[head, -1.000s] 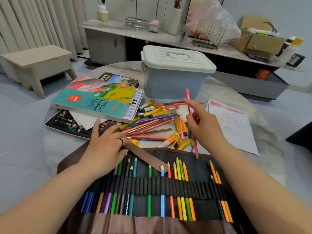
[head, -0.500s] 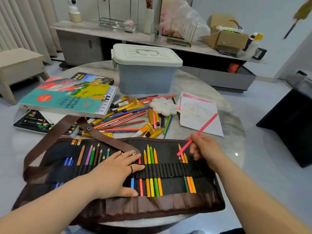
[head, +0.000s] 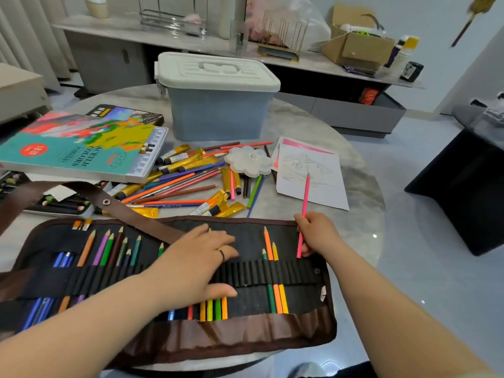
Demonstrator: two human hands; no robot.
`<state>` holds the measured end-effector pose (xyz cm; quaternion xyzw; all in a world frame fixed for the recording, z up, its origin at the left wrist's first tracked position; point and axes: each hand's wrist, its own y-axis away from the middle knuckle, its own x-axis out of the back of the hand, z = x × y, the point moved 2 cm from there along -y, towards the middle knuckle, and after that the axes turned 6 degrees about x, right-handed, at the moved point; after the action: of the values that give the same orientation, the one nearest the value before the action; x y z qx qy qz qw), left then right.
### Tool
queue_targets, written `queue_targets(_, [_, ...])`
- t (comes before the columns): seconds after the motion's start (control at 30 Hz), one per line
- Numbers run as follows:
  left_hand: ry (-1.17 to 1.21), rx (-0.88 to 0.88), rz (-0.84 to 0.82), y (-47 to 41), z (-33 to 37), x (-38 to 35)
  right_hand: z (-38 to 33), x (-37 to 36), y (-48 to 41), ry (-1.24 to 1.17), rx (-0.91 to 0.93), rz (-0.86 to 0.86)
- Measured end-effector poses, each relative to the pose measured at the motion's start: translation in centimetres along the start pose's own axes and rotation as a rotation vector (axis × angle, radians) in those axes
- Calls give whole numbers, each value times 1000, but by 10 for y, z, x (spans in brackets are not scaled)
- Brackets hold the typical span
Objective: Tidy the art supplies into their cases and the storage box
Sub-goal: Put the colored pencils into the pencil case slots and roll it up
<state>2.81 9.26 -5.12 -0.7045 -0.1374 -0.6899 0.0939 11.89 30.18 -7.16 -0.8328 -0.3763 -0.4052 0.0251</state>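
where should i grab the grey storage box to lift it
Take the handle in the middle of the lid, coming straight down from above. It lies flat in a recess on top of the storage box, and the lid looks shut, with a latch showing at one end, so it should probably hold. The smooth walls give one hand little grip.

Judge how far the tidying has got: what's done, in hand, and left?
Done: many coloured pencils sit in loops of the roll-up pencil case. In hand: the right hand pinches a pink pencil over the case's right end; the left hand rests flat on it. Left: loose pencils and gold paint tubes lie on the table; the storage box is lidded.
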Motion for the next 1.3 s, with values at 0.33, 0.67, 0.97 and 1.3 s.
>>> queue_targets(0.33, [135,-27,-321,0,10,-28,3,7,9,68,-45,-156])
queue_targets(0.67, [65,46,-416,3,14,-14,-8,0,13,149,-172,-303])
queue_targets(0.97, [-45,71,-391,0,26,-20,-11,-4,11,239,-275,-338])
queue_targets(1.3, [-27,68,-369,-2,25,-23,-5,6,15,111,-163,-357])
